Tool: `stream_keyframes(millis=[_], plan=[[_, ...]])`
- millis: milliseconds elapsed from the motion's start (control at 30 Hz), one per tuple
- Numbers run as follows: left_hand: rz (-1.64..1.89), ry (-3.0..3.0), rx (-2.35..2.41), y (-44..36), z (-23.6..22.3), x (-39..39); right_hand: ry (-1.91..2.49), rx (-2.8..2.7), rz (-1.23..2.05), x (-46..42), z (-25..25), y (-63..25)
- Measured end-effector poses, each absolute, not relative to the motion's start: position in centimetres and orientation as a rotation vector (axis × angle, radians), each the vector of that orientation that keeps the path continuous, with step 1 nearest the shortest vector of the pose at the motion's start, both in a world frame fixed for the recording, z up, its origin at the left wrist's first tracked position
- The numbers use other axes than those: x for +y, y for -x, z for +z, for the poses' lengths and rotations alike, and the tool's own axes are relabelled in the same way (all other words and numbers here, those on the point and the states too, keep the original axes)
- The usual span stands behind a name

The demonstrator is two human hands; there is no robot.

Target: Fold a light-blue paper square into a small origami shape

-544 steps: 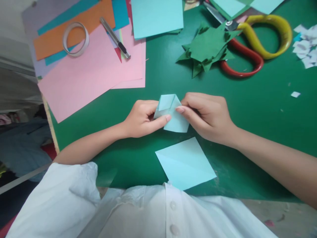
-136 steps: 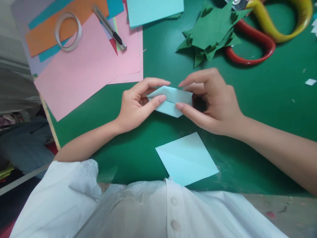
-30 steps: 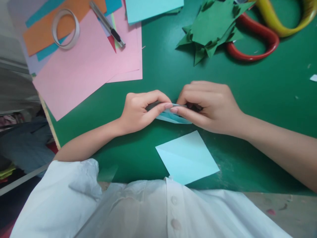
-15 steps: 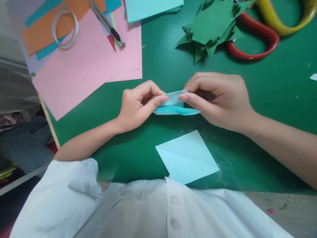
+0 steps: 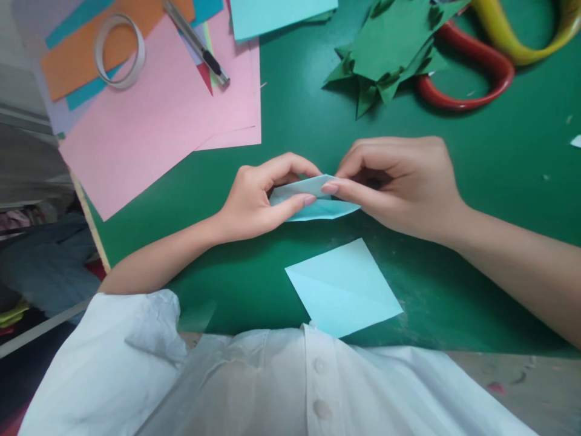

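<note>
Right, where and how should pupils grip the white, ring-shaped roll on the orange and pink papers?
Probably pinch the white, ring-shaped roll by its near wall, coming over the pink paper sheet: the roll's open middle faces up, leaving space inside.

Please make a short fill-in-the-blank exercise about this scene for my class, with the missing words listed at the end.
1. The left hand holds the folded paper together with the ____ hand.
2. Of the two scissor handles, one is red and the other is ____.
3. The table under the paper scraps and tools is coloured ____.
4. In the picture, the cutter lies to the ____ of the spiky green shape.

Missing words: right; yellow; green; left.
</note>
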State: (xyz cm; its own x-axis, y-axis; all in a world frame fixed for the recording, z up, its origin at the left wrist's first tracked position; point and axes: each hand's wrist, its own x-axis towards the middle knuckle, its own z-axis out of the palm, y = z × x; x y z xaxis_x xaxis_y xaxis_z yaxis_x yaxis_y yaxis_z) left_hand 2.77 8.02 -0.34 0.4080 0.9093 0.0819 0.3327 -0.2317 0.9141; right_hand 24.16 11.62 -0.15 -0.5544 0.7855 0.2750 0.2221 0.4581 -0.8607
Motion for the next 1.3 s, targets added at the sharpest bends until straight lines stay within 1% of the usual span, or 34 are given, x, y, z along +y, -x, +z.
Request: stream_keyframes(millis=[267,500,633,767,967,1100,1300], plan=[[0.736,-1.798,1.057,-2.30,-0.46,8.35,0.920,-2.011,1.040,11.42,-0.03,-24.19],[0.735,-1.874,0.936,-2.13,-0.41,8.57,0.911,-1.951,1.109,11.52,-0.14,-24.27],[0.730,-1.788,1.031,-2.26,-0.45,8.33,0.931,-1.842,1.156,11.24,-0.26,-24.30],[0.785,-1.666,1.154,-2.52,-0.54,8.09,0.842,-1.811,1.246,10.97,-0.44,-24.13],[0.732,-1.656,1.131,-2.30,-0.57,8.04,1.037,-1.864,1.190,10.87,-0.36,-24.00],[0.690,-1.699,1.119,-2.05,-0.47,8.10,1.011,-1.857,1.171,10.84,-0.48,-24.09],[0.726,-1.685,1.150,-1.94,-0.66,8.18,0.891,-1.934,1.088,11.05,-0.82,-24.36]])
